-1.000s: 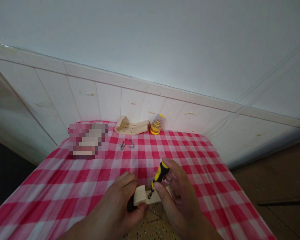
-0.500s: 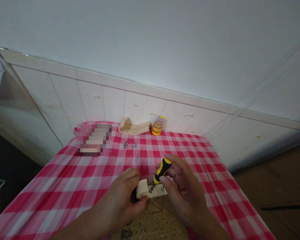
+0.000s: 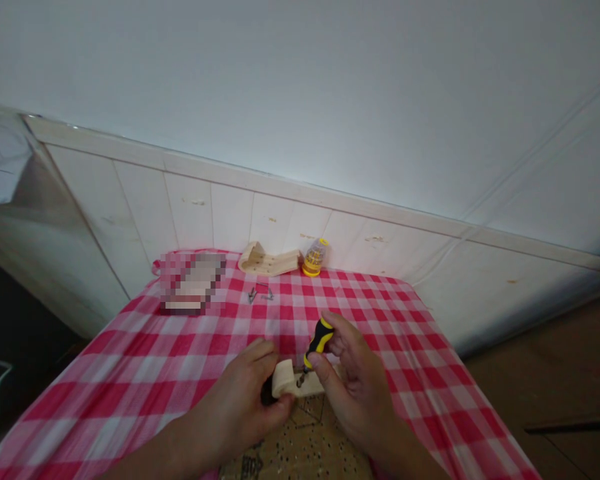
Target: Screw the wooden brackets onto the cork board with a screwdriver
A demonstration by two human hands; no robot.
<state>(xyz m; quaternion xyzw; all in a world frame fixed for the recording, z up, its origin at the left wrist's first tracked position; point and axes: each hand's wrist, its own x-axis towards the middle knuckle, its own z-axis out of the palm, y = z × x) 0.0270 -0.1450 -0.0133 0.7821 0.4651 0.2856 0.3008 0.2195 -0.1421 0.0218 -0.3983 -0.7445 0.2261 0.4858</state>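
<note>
A small pale wooden piece [image 3: 283, 379] with a rounded raised end lies at the front of the table. My left hand [image 3: 253, 390] is closed around its left end, thumb in front and fingers behind. In my right hand [image 3: 353, 373] is a black and yellow screwdriver [image 3: 319, 343], tilted, its handle between thumb and fingers. The screwdriver's tip meets the wood near a screw or hole [image 3: 301, 381]. My right hand hides the right end of the piece. Beneath it lies a brown board [image 3: 305, 440] dotted with small holes.
A red and white checked cloth [image 3: 380, 313] covers the table. Toward the wall stand a curved wooden part [image 3: 267, 263] and a clear and yellow bit container [image 3: 315, 257]. Several loose screws [image 3: 261, 292] lie in front of them. At the back left is a blurred-out rectangular object [image 3: 195, 283].
My right hand and the screwdriver have shifted slightly left, and the hand now covers more of the wooden piece's right end. My left hand keeps its grip. The view has tilted slightly.
</note>
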